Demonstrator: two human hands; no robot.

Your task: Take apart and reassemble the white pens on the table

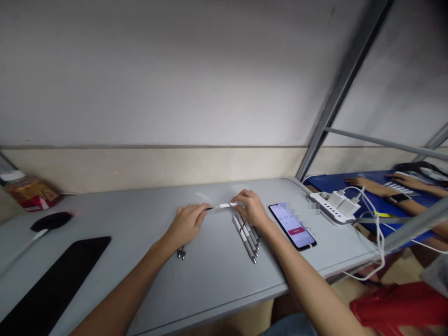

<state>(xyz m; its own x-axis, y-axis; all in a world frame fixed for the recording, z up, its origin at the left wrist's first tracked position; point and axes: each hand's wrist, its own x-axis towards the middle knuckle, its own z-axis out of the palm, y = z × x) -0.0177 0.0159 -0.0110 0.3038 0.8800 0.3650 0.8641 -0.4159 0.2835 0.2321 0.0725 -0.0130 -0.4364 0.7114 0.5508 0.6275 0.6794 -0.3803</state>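
Note:
Both my hands rest on a grey table (213, 275) and together hold one white pen (224, 206) lying crosswise. My left hand (187, 225) is closed and pinches the pen's dark tip end. My right hand (251, 208) is closed around the pen's white barrel end. Below my right hand lies a row of several grey-and-white pens (247, 237). Two small grey pen parts (181, 253) poke out under my left wrist.
A lit phone (292, 226) lies right of my right hand. A white power strip (332, 207) with chargers and cables sits further right. Another person's hands (376, 186) work at a blue table. A black pad (52, 284), black mouse (51, 220) and snack packet (30, 192) are left.

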